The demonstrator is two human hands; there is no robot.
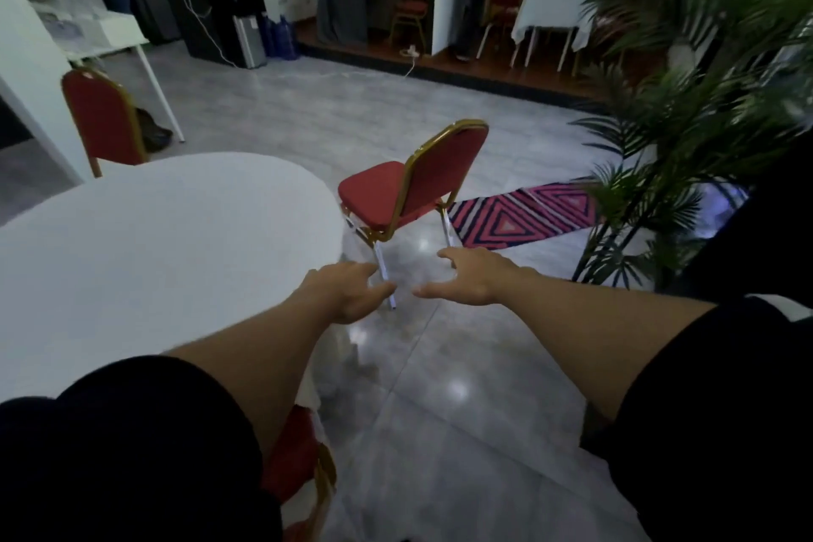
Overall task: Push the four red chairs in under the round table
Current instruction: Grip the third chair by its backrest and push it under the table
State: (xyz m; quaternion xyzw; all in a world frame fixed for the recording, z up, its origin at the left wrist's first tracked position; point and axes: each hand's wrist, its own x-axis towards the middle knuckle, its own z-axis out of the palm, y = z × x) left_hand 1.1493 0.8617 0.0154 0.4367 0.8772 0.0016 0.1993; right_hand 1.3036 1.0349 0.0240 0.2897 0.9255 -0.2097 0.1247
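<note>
A big round table (154,242) with a white cloth fills the left of the frame. A red chair (413,185) stands in the middle, just beside the table's right edge, its seat facing the table. Another red chair (103,119) sits behind the table at the upper left. A third one (299,466) peeks out at the bottom, tucked by the cloth. The left hand (347,290) and right hand (470,277) reach out below the middle chair, fingers spread wide, holding nothing.

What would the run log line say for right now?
hands: left, right open, empty | red chair: apart from round table, untouched | next: push in
</note>
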